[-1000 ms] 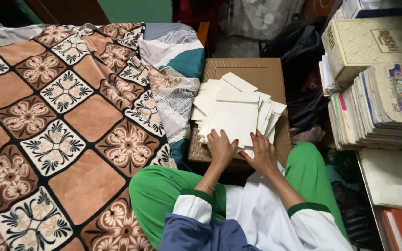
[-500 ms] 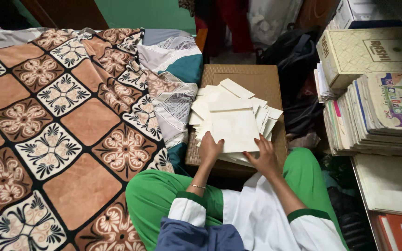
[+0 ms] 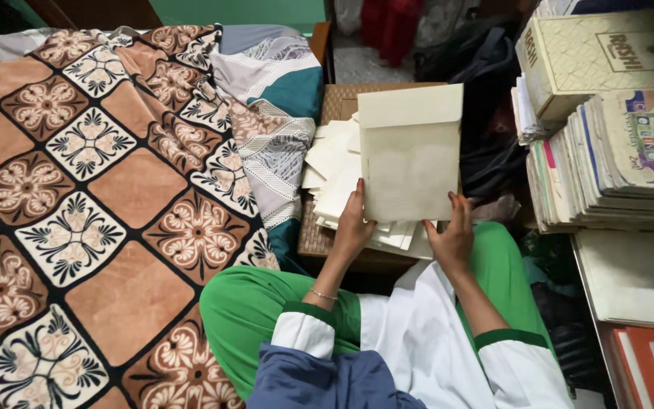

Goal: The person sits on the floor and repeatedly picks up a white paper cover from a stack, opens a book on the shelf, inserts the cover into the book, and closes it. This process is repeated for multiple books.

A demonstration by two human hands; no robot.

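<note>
While the envelope (image 3: 410,155) was lifted off the pile (image 3: 334,170), it was gripped at its bottom corners, so the face could be looked over flat-on, flap up top at 12 o'clock. The left hand (image 3: 353,229) was closed around the lower left corner, fingers curled behind, thumb on front. The right hand (image 3: 453,236) was pinched on the lower right corner the same way. Pretty even two-handed hold, probably so the thin paper wasn't bent.

The pile was left fanned out on the wicker stool (image 3: 338,102), mostly at 9 o'clock of the raised envelope and partly hidden behind it. It was kept close in front of the knees, likely for easy reach. A patterned blanket (image 3: 115,189) was spread at 9 o'clock, and stacked books (image 3: 615,174) were seen at 3 o'clock under a cream box (image 3: 599,60).
</note>
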